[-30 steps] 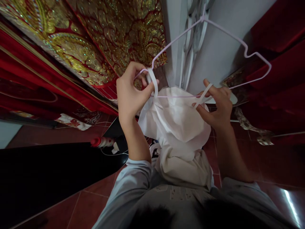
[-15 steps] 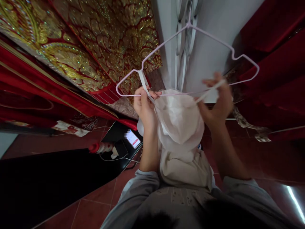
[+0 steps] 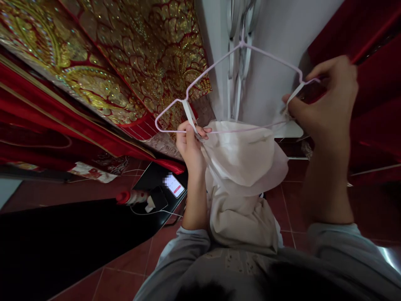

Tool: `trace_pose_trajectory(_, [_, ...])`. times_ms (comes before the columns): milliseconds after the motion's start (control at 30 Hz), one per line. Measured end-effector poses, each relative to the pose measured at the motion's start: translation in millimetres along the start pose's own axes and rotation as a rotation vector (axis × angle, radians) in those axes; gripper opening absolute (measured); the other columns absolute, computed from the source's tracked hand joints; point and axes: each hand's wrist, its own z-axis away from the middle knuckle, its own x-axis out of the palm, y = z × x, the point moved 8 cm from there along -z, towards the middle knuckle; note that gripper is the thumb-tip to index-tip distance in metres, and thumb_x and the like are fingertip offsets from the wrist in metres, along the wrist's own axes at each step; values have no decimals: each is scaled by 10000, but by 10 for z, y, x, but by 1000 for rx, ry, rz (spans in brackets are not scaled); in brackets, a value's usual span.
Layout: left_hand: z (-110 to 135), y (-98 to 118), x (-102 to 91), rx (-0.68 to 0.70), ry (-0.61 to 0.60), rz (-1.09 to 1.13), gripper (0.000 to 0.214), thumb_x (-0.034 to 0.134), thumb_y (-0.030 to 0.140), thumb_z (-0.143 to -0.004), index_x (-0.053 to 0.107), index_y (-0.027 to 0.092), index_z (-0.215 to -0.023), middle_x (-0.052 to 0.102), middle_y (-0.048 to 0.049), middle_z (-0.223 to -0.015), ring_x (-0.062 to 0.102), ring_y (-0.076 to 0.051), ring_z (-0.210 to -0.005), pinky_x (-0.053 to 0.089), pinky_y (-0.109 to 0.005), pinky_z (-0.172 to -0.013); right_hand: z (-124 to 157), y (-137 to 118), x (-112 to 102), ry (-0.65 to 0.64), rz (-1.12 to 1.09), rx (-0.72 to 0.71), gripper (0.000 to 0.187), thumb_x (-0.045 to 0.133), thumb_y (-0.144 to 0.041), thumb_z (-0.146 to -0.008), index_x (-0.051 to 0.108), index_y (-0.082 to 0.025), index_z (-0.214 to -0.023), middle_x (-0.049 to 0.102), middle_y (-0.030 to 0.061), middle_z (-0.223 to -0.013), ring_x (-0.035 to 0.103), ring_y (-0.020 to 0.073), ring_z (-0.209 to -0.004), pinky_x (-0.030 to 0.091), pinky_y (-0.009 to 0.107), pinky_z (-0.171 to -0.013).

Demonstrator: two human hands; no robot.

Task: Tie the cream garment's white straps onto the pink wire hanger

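A thin pale-pink clothes hanger (image 3: 216, 66) hangs in front of me. A white garment (image 3: 241, 156) with narrow straps drapes below its lower bar. The left strap (image 3: 188, 112) is looped over the hanger's left notch, and my left hand (image 3: 191, 144) is closed round the lower bar and this strap. My right hand (image 3: 332, 98) is at the hanger's right end, its thumb at the right strap (image 3: 295, 93), which lies over the right notch; its index finger touches the hanger. The fingers partly hide that end of the hanger.
Gold-and-red sequinned clothing (image 3: 138, 54) hangs at the left, dark red cloth (image 3: 376, 104) at the right. White metal bars (image 3: 232, 62) stand behind the hanger. A black table (image 3: 78, 242) at the lower left carries a lit phone (image 3: 174, 185) and a red-capped bottle (image 3: 131, 196).
My right hand has moved right and up, carrying the right strap from below the hanger's shoulder to its right notch. The garment has spread to the right. My left hand keeps its grip.
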Motion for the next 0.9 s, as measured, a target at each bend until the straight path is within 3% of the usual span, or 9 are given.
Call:
trace_pose_trajectory(100, [14,-1,13,-26,-28,-4,198,661,404,-1017,639,226,-934,581,36,-652,645,-138,-630,566,-272,-725,218,-270,-174,374,-55,-140,103,622,-297,-968,635,-260,-1063,621,101,-1033,636,316,-1075,504,540,-998])
trace_pose_trajectory(133, [11,7,16,-27,-34,-7,205,668,414,-1013,638,226,-935,585,35,-659,650,-139,-638,569,-273,-732,294,-339,-84,328,-105,-176,106,583,-294,-988,638,-271,-1076,639,97,-1026,646,311,-1077,506,540,-1001])
trace_pose_trajectory(233, [1,38,5,-2,-36,-4,183,681,393,-1001,636,229,-934,604,32,-678,672,-143,-675,583,-286,-781,525,-483,497,-164,-155,-185,156,591,-310,-981,654,-284,-1121,729,72,-1065,677,283,-1025,511,513,-947])
trace_pose_trajectory(300, [21,43,-46,27,-15,-3,141,694,357,-986,644,230,-952,656,19,-738,701,-148,-741,585,-295,-837,702,-507,783,-370,-106,-145,194,613,-311,-960,670,-282,-1144,761,39,-1060,676,262,-967,484,494,-934])
trace_pose_trajectory(433, [178,88,-251,140,53,-136,163,718,324,-957,706,235,-1093,762,-22,-964,731,-166,-946,549,-311,-962,832,-513,862,-283,-59,-74,243,595,-312,-977,678,-306,-1205,771,11,-1017,648,237,-943,424,469,-981])
trace_pose_trajectory(600, [333,271,-179,21,-192,-442,149,732,321,-964,783,246,-1083,781,-45,-1034,709,-201,-1031,516,-334,-983,850,-516,848,-235,-75,-86,230,605,-302,-974,675,-308,-1194,773,6,-1023,648,235,-934,418,461,-979])
trace_pose_trajectory(733, [146,740,-85,-16,-238,-237,170,782,383,-920,824,256,-1024,747,-48,-931,673,-194,-905,531,-313,-885,833,-506,818,-237,-83,-74,225,579,-307,-990,677,-317,-1192,762,5,-1000,651,237,-948,411,469,-999])
trace_pose_trajectory(833, [-35,885,-35,-83,-296,-110,301,779,516,-896,828,268,-1060,746,-62,-1002,673,-209,-925,547,-317,-820,833,-540,816,-261,-102,-90,267,593,-327,-989,660,-308,-1247,752,13,-1024,649,235,-963,407,454,-990])
trace_pose_trajectory(900, [-109,907,-69,-49,-283,-215,268,809,491,-888,831,254,-1010,727,-57,-909,666,-201,-853,539,-320,-774,832,-539,825,-278,-103,-101,263,593,-328,-989,661,-300,-1242,745,13,-1007,645,230,-950,406,443,-975])
